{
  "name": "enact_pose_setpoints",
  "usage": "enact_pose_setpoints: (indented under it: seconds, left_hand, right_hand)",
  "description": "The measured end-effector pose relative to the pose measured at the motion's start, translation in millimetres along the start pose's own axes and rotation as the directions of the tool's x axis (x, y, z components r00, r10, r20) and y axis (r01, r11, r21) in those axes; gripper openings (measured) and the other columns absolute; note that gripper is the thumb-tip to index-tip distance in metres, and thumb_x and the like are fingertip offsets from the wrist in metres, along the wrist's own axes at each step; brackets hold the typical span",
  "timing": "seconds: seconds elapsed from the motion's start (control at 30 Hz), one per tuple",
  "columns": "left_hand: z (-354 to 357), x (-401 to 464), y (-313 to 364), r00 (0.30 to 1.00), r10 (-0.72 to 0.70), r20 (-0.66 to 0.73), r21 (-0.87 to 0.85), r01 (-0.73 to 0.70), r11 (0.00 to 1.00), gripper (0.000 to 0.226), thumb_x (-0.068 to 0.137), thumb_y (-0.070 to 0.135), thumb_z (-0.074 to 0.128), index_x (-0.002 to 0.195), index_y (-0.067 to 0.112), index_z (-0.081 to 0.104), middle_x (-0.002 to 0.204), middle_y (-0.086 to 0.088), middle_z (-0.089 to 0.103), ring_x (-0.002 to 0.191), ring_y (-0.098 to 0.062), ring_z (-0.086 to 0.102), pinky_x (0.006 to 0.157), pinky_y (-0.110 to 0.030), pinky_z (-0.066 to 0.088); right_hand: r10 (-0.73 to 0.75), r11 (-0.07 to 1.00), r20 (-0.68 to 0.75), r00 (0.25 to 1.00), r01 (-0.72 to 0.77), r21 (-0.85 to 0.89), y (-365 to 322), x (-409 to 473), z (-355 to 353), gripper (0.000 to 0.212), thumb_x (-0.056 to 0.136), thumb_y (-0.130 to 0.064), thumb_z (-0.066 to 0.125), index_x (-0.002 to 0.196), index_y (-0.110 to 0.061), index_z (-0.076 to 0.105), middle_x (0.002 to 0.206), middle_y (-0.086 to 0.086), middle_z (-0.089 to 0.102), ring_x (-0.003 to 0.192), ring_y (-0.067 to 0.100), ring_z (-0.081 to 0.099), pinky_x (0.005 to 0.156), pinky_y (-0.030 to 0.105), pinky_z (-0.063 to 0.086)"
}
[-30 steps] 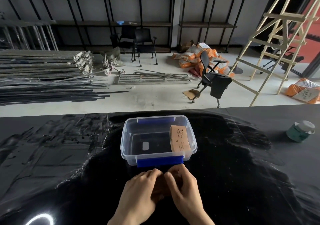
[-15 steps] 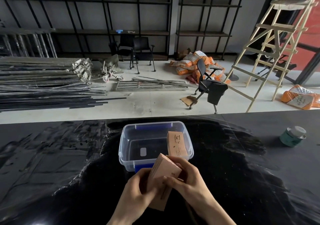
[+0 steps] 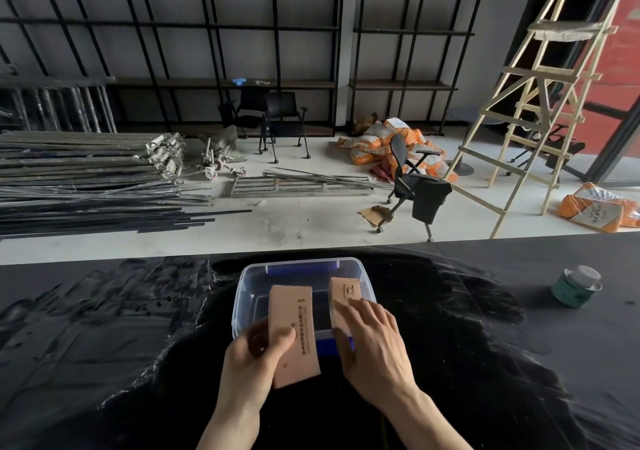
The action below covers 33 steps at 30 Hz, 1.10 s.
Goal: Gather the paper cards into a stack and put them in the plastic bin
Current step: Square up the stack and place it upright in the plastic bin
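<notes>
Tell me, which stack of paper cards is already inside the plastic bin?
The stack at the right side of the plastic bin, under the right hand fingertips. The other stack is gripped by the left hand, partly over the bin's near rim.

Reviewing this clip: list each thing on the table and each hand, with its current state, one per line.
plastic bin: lid off, upright on the table.
card stack in bin: inside, against the right wall, right hand on it.
held card stack: raised over the bin's near edge, not yet inside.
left hand: gripping the held card stack.
right hand: resting flat on the bin's stack.
green tape roll: untouched, far right.
</notes>
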State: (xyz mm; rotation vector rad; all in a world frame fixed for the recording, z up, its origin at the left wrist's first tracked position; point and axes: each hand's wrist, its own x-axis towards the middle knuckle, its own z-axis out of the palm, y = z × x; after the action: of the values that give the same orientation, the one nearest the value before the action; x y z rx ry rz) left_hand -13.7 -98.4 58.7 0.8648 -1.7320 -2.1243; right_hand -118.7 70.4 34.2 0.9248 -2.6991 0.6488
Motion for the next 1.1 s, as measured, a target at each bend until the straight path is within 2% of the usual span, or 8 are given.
enact_pose_setpoints:
  seconds: [0.17, 0.4, 0.53, 0.63, 0.77, 0.83, 1.0, 1.1]
  left_hand:
    - [8.1, 7.4, 12.2, 0.997, -0.014, -0.075, -0.051, 0.011, 0.999, 0.020, 0.088, 0.022, 0.079, 0.106, 0.014, 0.076, 0.091, -0.013, 0.082, 0.093, -0.032, 0.075, 0.082, -0.045, 0.061]
    - [20.7, 11.3, 18.5, 0.995, -0.030, -0.100, -0.036, 0.026, 0.999, 0.021, 0.088, 0.025, 0.079, 0.107, 0.015, 0.075, 0.094, -0.016, 0.081, 0.093, -0.032, 0.074, 0.073, -0.040, 0.060]
    - [26.8, 13.2, 21.3, 0.991, -0.040, -0.124, 0.005, 0.040, 0.999, 0.017, 0.088, 0.027, 0.079, 0.103, 0.019, 0.075, 0.091, -0.014, 0.081, 0.091, -0.029, 0.073, 0.078, -0.044, 0.061]
    - [33.7, 17.7, 20.1, 0.990, -0.074, -0.124, 0.028, 0.078, 0.997, 0.017, 0.087, 0.026, 0.080, 0.102, 0.018, 0.076, 0.092, -0.013, 0.081, 0.094, -0.030, 0.073, 0.078, -0.041, 0.060]
    - [44.3, 31.4, 18.1, 0.984, -0.146, -0.100, 0.105, 0.156, 0.982, 0.019, 0.086, 0.028, 0.080, 0.099, 0.015, 0.074, 0.092, -0.014, 0.080, 0.092, -0.031, 0.073, 0.075, -0.038, 0.058]
    - [47.8, 42.4, 13.5, 0.978, -0.180, -0.101, 0.174, 0.196, 0.965, 0.029, 0.086, 0.032, 0.080, 0.104, 0.012, 0.071, 0.095, -0.014, 0.080, 0.094, -0.031, 0.072, 0.072, -0.036, 0.055]
    - [55.7, 62.9, -1.0, 0.958, -0.253, -0.132, 0.314, 0.282, 0.907, 0.052, 0.088, 0.028, 0.078, 0.127, 0.004, 0.053, 0.118, -0.019, 0.074, 0.107, -0.035, 0.071, 0.066, -0.034, 0.056]
    - [60.7, 68.9, -1.2, 0.954, -0.266, -0.139, 0.381, 0.300, 0.875, 0.046, 0.090, 0.022, 0.077, 0.122, 0.003, 0.050, 0.123, -0.022, 0.072, 0.101, -0.032, 0.070, 0.057, -0.030, 0.052]
  right_hand:
    - [0.014, 0.994, 0.152, 0.988, 0.002, -0.106, 3.1, -15.7, 16.6, 0.061, 0.097, -0.057, 0.032, 0.151, -0.032, 0.047, 0.155, 0.005, 0.056, 0.150, 0.029, 0.042, 0.129, 0.053, 0.022]
    - [-0.026, 0.988, 0.137, 0.990, 0.046, -0.146, 2.4, -35.2, 10.1, 0.055, 0.096, -0.060, 0.044, 0.144, -0.035, 0.053, 0.142, -0.001, 0.067, 0.140, 0.025, 0.057, 0.121, 0.055, 0.039]
    - [-0.028, 0.988, 0.147, 0.989, 0.050, -0.148, 0.8, -53.0, 8.3, 0.054, 0.088, -0.062, 0.051, 0.132, -0.033, 0.064, 0.128, 0.000, 0.076, 0.123, 0.025, 0.070, 0.111, 0.048, 0.030]
    - [-0.056, 0.991, 0.110, 0.992, 0.069, -0.114, 1.6, -62.4, 6.2, 0.055, 0.088, -0.063, 0.052, 0.134, -0.034, 0.062, 0.132, -0.001, 0.074, 0.126, 0.023, 0.069, 0.117, 0.044, 0.031]
    - [0.111, 0.990, -0.049, 0.993, -0.106, 0.095, 20.7, -51.2, -14.0, 0.058, 0.100, -0.060, 0.038, 0.150, -0.033, 0.050, 0.158, -0.001, 0.051, 0.148, 0.019, 0.044, 0.123, 0.046, 0.036]
    - [0.234, 0.972, -0.087, 0.968, -0.230, 0.056, 46.5, -37.8, -18.1, 0.064, 0.101, -0.060, 0.027, 0.155, -0.030, 0.044, 0.163, 0.004, 0.043, 0.153, 0.023, 0.036, 0.125, 0.049, 0.032]
    - [0.449, 0.883, 0.139, 0.883, -0.415, -0.219, 116.7, -24.7, 2.8, 0.097, 0.080, -0.081, -0.018, 0.163, -0.042, 0.013, 0.175, 0.012, 0.009, 0.161, 0.032, -0.002, 0.130, 0.057, 0.001]
    - [0.517, 0.844, 0.240, 0.822, -0.442, -0.302, 131.2, -28.0, 16.4, 0.089, 0.081, -0.083, -0.007, 0.161, -0.047, -0.003, 0.175, 0.009, -0.008, 0.159, 0.035, -0.017, 0.127, 0.062, -0.010]
